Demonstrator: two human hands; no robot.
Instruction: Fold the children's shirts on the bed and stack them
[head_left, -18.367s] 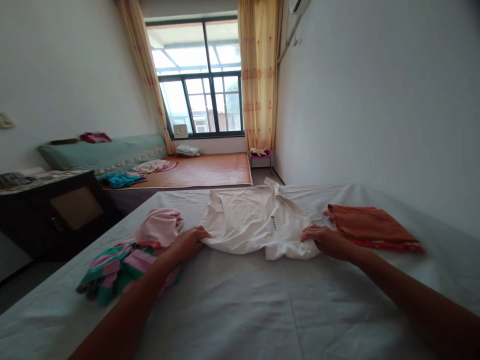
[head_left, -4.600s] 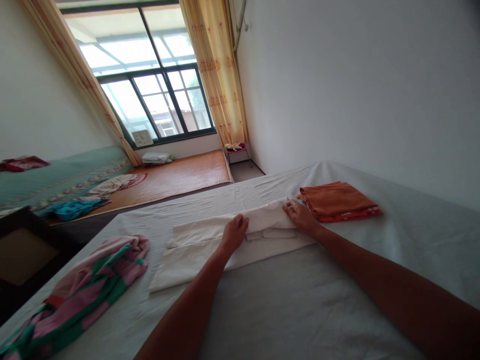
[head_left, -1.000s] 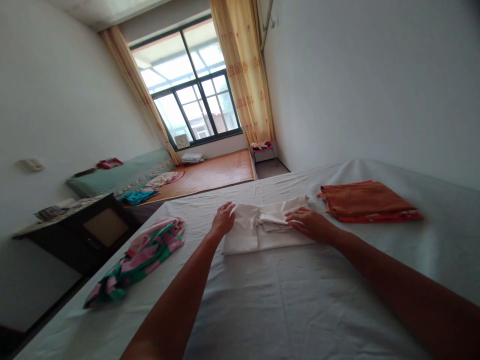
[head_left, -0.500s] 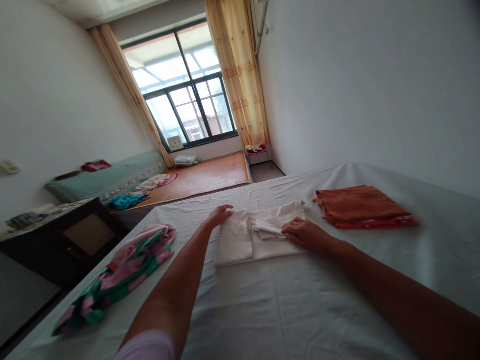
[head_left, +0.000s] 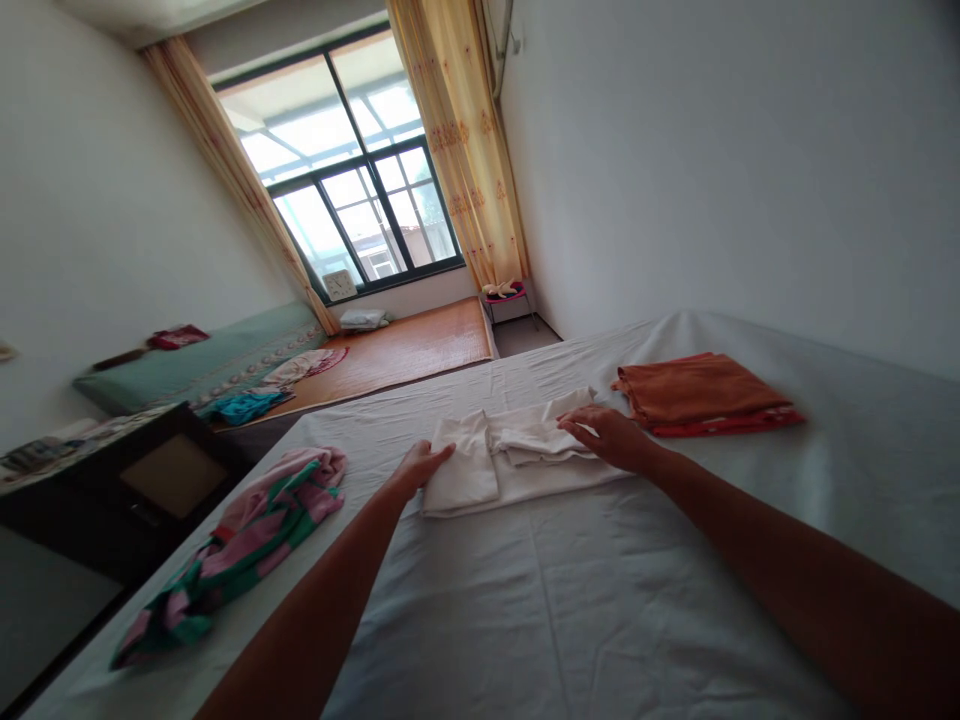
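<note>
A white folded garment (head_left: 461, 470) lies flat on the pale sheet, its left part turned in and a loose, wrinkled piece across its middle and right. At its left edge is my left hand (head_left: 417, 467), the thumb lying over the cloth and the fingers at the edge, partly hidden. My right hand (head_left: 611, 437) rests over the right part of the garment, fingers stretched and apart, touching the wrinkled fabric. Just beyond the right hand sits a stack of folded orange-brown and red cloth (head_left: 705, 393).
A crumpled pink and green garment (head_left: 255, 550) lies at the left of the sheet-covered bed (head_left: 480, 620). Left of the bed stands a dark cabinet (head_left: 172, 480). Beyond are a mat-covered bed (head_left: 420, 340), a pink stool (head_left: 506, 292) and a window (head_left: 360, 170).
My left hand has moved down from the garment's upper left corner to its left edge. My right hand has lifted slightly and shifted up, its fingers less pressed down. The view has shifted a little.
</note>
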